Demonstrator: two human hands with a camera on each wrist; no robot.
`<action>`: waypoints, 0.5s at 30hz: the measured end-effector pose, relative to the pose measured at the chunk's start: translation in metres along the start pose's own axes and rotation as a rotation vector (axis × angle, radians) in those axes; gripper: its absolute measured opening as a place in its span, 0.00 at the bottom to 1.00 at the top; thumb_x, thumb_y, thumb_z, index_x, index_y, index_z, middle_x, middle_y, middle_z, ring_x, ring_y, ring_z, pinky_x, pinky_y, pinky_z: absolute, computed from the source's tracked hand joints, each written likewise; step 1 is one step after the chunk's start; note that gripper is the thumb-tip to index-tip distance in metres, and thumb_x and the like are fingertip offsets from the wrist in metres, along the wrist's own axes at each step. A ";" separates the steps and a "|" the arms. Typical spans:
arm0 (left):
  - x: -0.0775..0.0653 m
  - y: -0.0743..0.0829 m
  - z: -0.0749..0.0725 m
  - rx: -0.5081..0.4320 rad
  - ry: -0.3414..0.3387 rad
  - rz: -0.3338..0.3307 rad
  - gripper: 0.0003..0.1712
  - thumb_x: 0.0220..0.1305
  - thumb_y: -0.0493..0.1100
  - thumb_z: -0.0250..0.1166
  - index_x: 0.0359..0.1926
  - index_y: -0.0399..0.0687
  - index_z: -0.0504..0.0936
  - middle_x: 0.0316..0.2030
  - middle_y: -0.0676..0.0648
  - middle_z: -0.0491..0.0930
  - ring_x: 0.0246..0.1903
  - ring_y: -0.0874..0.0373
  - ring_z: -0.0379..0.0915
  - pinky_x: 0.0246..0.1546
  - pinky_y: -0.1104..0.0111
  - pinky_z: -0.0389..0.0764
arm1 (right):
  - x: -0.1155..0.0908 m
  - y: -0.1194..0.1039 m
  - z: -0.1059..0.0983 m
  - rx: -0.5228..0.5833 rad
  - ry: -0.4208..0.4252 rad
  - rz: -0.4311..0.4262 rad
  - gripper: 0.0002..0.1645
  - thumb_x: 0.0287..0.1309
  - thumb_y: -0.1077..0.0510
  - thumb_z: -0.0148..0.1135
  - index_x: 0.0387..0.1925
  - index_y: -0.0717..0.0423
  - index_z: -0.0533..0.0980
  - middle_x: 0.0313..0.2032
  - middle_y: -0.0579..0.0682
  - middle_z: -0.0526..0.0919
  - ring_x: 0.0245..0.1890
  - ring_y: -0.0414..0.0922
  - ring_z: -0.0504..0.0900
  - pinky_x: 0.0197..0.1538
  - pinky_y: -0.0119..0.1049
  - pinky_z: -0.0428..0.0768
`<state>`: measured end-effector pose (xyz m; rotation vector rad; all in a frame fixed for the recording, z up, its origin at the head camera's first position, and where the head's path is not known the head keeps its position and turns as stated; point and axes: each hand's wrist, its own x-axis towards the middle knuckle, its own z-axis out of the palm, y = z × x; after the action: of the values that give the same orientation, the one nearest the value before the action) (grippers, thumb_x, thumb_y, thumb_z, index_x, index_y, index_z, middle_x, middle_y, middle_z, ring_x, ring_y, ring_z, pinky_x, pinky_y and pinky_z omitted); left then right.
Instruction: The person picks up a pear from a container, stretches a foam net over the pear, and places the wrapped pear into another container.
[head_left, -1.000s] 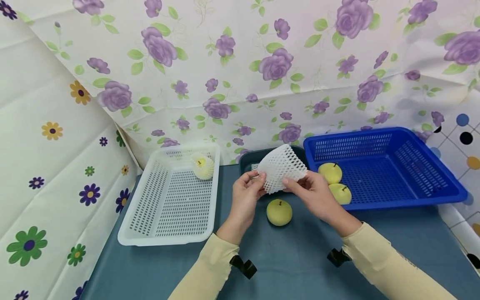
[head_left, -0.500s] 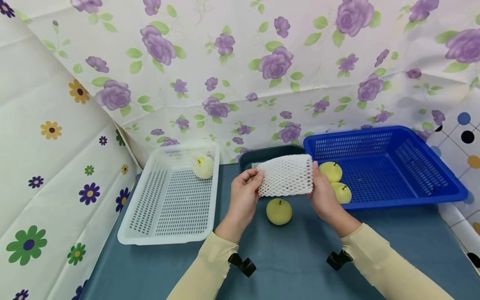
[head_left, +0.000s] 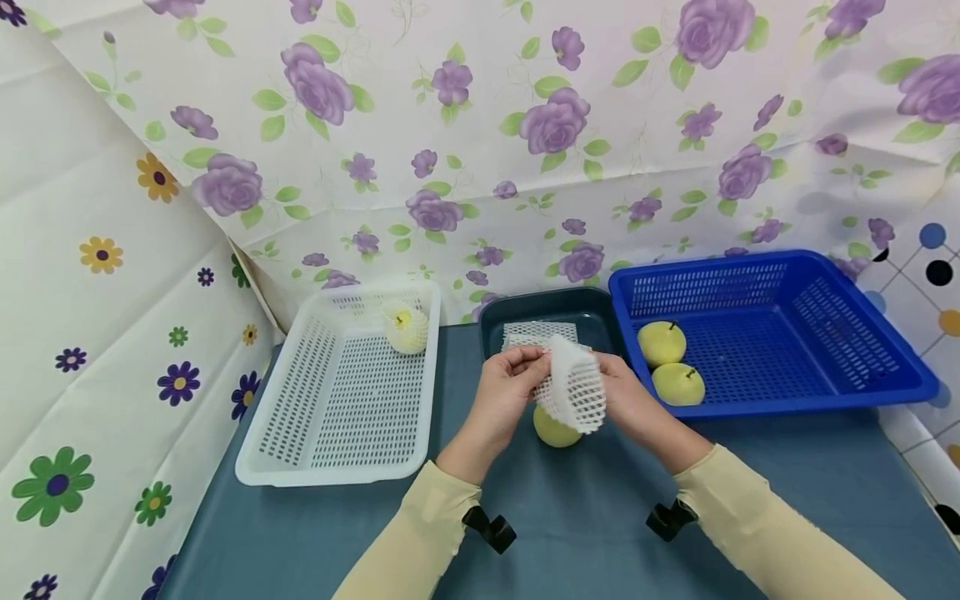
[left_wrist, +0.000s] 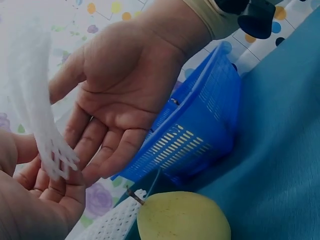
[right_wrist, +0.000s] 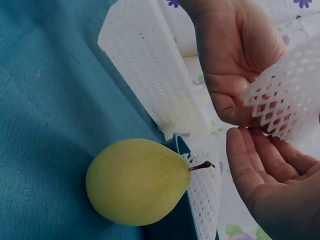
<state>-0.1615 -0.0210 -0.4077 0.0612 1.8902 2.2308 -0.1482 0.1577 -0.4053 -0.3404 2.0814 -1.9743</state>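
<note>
A white foam fruit net [head_left: 576, 387] hangs from the fingers of my left hand [head_left: 501, 393], which pinches its edge between thumb and fingertips. On the net's other side is my right hand [head_left: 637, 410], palm turned inward. Its fingers [right_wrist: 262, 160] reach out loosely beneath the net's edge in the right wrist view, their tips right by the left fingertips. The left wrist view shows the right thumb spread away from its fingers, partly behind the net. Below both hands a yellow-green pear [right_wrist: 135, 182] with a brown stem sits on the table, partly covered by the net in the head view.
Behind the hands stands a dark green tray [head_left: 491, 321] with flat foam nets [head_left: 538, 332] in it. A blue basket [head_left: 795, 408] on the right holds a pear [head_left: 662, 343] and another pear [head_left: 678, 384]. The white basket [head_left: 333, 477] on the left contains a net-wrapped pear [head_left: 407, 330].
The net, stretched flat between both hands half a second ago, has turned and now hangs lower over the pear. My right hand has moved left, close to the left hand.
</note>
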 end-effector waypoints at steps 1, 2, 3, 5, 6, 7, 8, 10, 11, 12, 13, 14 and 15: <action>0.000 -0.001 0.000 0.012 0.004 0.008 0.13 0.62 0.41 0.63 0.45 0.39 0.80 0.32 0.50 0.79 0.30 0.63 0.75 0.28 0.75 0.76 | 0.002 0.000 0.001 0.006 -0.009 0.008 0.26 0.68 0.46 0.49 0.56 0.63 0.70 0.44 0.46 0.79 0.41 0.37 0.79 0.43 0.33 0.80; 0.000 -0.001 0.000 0.021 0.010 0.015 0.13 0.62 0.39 0.62 0.46 0.38 0.80 0.32 0.50 0.80 0.30 0.63 0.75 0.28 0.75 0.76 | 0.004 -0.001 0.002 0.001 -0.014 0.025 0.27 0.66 0.43 0.50 0.53 0.60 0.73 0.43 0.46 0.80 0.41 0.38 0.80 0.43 0.35 0.81; 0.000 -0.002 0.000 0.023 0.018 0.020 0.12 0.62 0.38 0.62 0.46 0.37 0.80 0.32 0.50 0.79 0.30 0.63 0.75 0.29 0.75 0.76 | 0.005 -0.001 0.002 -0.010 -0.005 0.050 0.27 0.64 0.40 0.51 0.53 0.56 0.74 0.44 0.45 0.79 0.42 0.39 0.80 0.43 0.36 0.82; 0.000 -0.002 -0.001 0.024 0.026 0.027 0.11 0.62 0.36 0.61 0.45 0.36 0.79 0.31 0.50 0.79 0.30 0.63 0.75 0.28 0.75 0.76 | 0.007 -0.001 0.002 -0.012 0.035 0.085 0.27 0.62 0.39 0.54 0.49 0.55 0.75 0.43 0.45 0.79 0.42 0.40 0.80 0.43 0.37 0.82; 0.000 -0.002 -0.001 0.027 0.029 0.023 0.11 0.62 0.37 0.61 0.45 0.37 0.79 0.31 0.50 0.79 0.29 0.64 0.75 0.28 0.75 0.76 | 0.007 0.000 0.002 -0.010 0.062 0.088 0.25 0.61 0.41 0.56 0.47 0.56 0.75 0.42 0.46 0.80 0.41 0.40 0.80 0.43 0.36 0.82; 0.000 -0.002 -0.001 0.029 0.028 0.016 0.11 0.63 0.39 0.62 0.44 0.38 0.79 0.30 0.51 0.79 0.28 0.64 0.74 0.28 0.74 0.76 | 0.007 0.000 0.002 0.000 0.085 0.084 0.22 0.62 0.44 0.57 0.45 0.58 0.75 0.40 0.46 0.81 0.40 0.40 0.81 0.42 0.35 0.82; 0.000 -0.002 -0.002 0.025 0.025 0.007 0.10 0.63 0.41 0.61 0.43 0.39 0.79 0.30 0.51 0.79 0.28 0.63 0.73 0.27 0.74 0.75 | 0.007 0.001 0.001 0.014 0.104 0.076 0.19 0.62 0.47 0.58 0.43 0.59 0.74 0.38 0.46 0.81 0.38 0.39 0.81 0.41 0.34 0.82; -0.001 0.000 -0.003 0.010 0.008 -0.009 0.11 0.64 0.44 0.61 0.42 0.42 0.78 0.30 0.51 0.78 0.27 0.63 0.72 0.27 0.72 0.74 | 0.007 0.003 0.000 0.050 0.126 0.051 0.13 0.62 0.53 0.59 0.39 0.60 0.74 0.35 0.45 0.82 0.35 0.38 0.81 0.38 0.33 0.82; -0.001 0.000 -0.003 -0.004 -0.002 -0.016 0.11 0.64 0.46 0.61 0.42 0.42 0.77 0.30 0.52 0.78 0.27 0.63 0.71 0.27 0.72 0.74 | 0.007 0.003 -0.001 0.063 0.133 0.033 0.10 0.62 0.55 0.59 0.38 0.59 0.74 0.33 0.44 0.82 0.33 0.38 0.80 0.36 0.32 0.82; -0.002 0.001 -0.003 -0.019 -0.013 -0.021 0.12 0.64 0.46 0.61 0.41 0.43 0.76 0.30 0.52 0.78 0.27 0.63 0.71 0.27 0.72 0.74 | 0.006 0.003 -0.001 0.076 0.134 0.018 0.08 0.62 0.57 0.59 0.37 0.58 0.74 0.33 0.43 0.82 0.33 0.37 0.80 0.36 0.31 0.81; -0.002 0.001 -0.004 -0.039 -0.027 -0.024 0.11 0.65 0.46 0.60 0.42 0.43 0.76 0.30 0.51 0.78 0.27 0.63 0.71 0.28 0.71 0.74 | 0.006 0.003 -0.001 0.089 0.133 0.007 0.06 0.62 0.57 0.59 0.36 0.56 0.75 0.32 0.43 0.81 0.32 0.36 0.79 0.35 0.31 0.81; -0.002 0.002 -0.004 -0.067 -0.039 -0.027 0.11 0.65 0.46 0.60 0.42 0.43 0.75 0.31 0.51 0.78 0.28 0.63 0.72 0.28 0.71 0.74 | 0.005 0.003 -0.002 0.108 0.131 -0.002 0.06 0.62 0.56 0.59 0.36 0.54 0.75 0.32 0.42 0.81 0.32 0.36 0.79 0.35 0.31 0.81; -0.002 0.002 -0.005 -0.093 -0.051 -0.027 0.12 0.65 0.46 0.59 0.43 0.43 0.75 0.31 0.51 0.78 0.28 0.63 0.72 0.29 0.71 0.74 | 0.005 0.003 -0.002 0.123 0.133 -0.009 0.06 0.62 0.55 0.59 0.35 0.53 0.76 0.32 0.42 0.82 0.31 0.36 0.79 0.34 0.31 0.81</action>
<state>-0.1606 -0.0265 -0.4061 0.0763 1.7484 2.2731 -0.1536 0.1577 -0.4080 -0.2002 2.0254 -2.1732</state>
